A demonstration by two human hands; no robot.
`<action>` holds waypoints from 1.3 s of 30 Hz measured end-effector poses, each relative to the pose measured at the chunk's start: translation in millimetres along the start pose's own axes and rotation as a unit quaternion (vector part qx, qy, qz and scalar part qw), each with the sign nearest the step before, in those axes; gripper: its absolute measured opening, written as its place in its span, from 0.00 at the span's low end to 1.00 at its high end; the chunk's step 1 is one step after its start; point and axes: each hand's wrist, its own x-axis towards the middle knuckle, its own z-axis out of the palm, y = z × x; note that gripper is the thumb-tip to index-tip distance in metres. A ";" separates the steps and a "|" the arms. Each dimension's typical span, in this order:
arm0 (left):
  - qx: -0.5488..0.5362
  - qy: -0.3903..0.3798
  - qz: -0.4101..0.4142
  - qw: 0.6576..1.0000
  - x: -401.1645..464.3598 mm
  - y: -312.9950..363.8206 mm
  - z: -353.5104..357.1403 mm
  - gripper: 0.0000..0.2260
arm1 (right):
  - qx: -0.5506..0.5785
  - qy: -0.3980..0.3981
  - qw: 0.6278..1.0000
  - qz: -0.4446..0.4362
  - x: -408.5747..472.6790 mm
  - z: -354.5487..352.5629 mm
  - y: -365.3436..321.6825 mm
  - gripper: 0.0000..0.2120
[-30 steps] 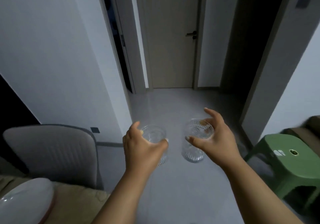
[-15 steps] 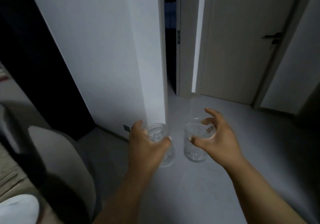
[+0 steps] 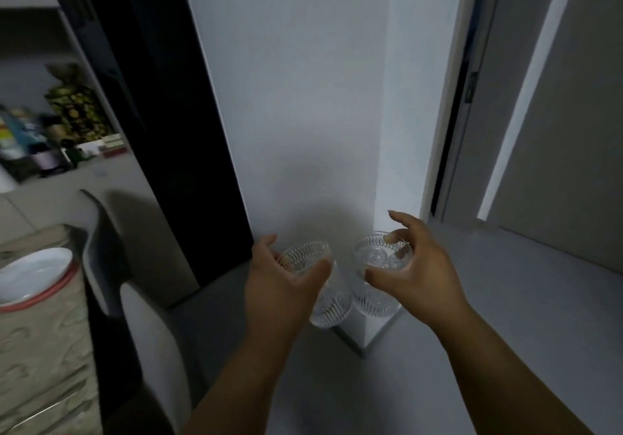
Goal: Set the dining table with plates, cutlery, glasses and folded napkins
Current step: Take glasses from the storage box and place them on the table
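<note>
I carried two ribbed clear glasses, one in each hand, just below the middle of the frame. My left hand (image 3: 283, 283) was wrapped around the left glass (image 3: 312, 266), thumb across its near side and fingers curled behind it, so the hand covered most of the middle of the glass and only the rim and the base showed. My right hand (image 3: 418, 276) gripped the right glass (image 3: 377, 266) from its right side, thumb on the near wall and fingertips hooked over the far rim, with the forefinger lifted clear above it. The two glasses hung side by side, close together (whether they actually touched I could not tell), both above the grey floor (image 3: 505, 316) in front of a white wall corner (image 3: 381, 131).

At the lower left of the frame lay the edge of the dining table (image 3: 40, 350) under a beige patterned cloth, and on it stood a white plate (image 3: 30, 276) with a reddish rim beneath it. A pale grey chair (image 3: 155, 350) stood just beside the table, between it and my left forearm. At the upper left, a blurred shelf (image 3: 60, 144) held assorted items. A door (image 3: 573, 131) filled the upper right of the frame.
</note>
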 end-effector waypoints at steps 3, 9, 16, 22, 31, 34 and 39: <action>0.008 0.032 -0.011 0.999 46.7 -11.9 -9.6 0.34 | 0.016 -0.030 0.999 -0.009 48.0 36.1 -8.5 0.44; 0.056 0.138 -0.045 0.988 128.9 -55.3 -43.9 0.38 | 0.047 -0.119 0.989 -0.072 135.3 127.4 -36.0 0.43; 0.092 0.283 -0.101 0.949 222.9 -102.1 -85.7 0.42 | 0.109 -0.238 0.953 -0.154 236.4 254.9 -84.8 0.43; 0.116 0.398 -0.154 0.897 281.9 -130.9 -125.7 0.38 | 0.150 -0.358 0.893 -0.229 306.5 354.0 -137.2 0.43; 0.187 0.562 -0.262 0.762 246.7 -170.2 -230.6 0.38 | 0.250 -0.517 0.774 -0.268 282.9 487.7 -216.5 0.41; 0.211 0.598 -0.304 0.711 214.9 -185.2 -266.2 0.40 | 0.256 -0.549 0.740 -0.293 258.5 526.0 -242.0 0.40; 0.242 0.636 -0.388 0.622 154.7 -218.1 -316.5 0.41 | 0.265 -0.589 0.682 -0.344 219.9 578.7 -280.4 0.41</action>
